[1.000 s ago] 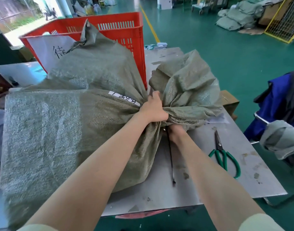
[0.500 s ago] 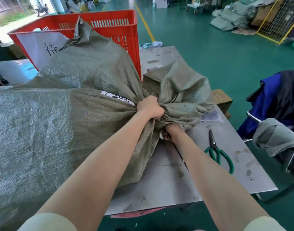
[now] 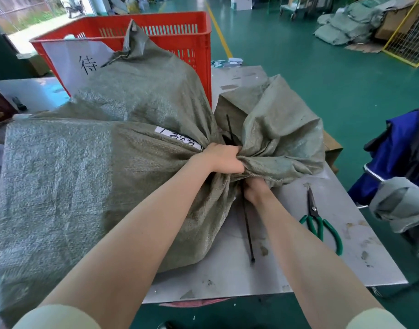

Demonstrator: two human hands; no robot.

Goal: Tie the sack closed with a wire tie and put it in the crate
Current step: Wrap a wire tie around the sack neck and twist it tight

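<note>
From my head camera, my left hand (image 3: 221, 159) has its grip clenched tight round the gathered neck of the sack (image 3: 89, 186), which lies on the table (image 3: 227, 276). Just below that grip, my right hand (image 3: 256, 189) is closed on the black wire tie (image 3: 247, 230), one end rising above my left grip. The red crate (image 3: 180, 34) stands beyond it, the green scissors (image 3: 319, 222) to the right.

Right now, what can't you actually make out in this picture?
All from the head view:
- Whether the wire tie circles the neck: sack folds hide its middle.
- Right hand fingers and grip: tucked under the gathered fabric.
- Crate contents: the sack blocks them.
- The sack's label: half folded in, writing too small.
- The left hand covers the neck itself.
</note>
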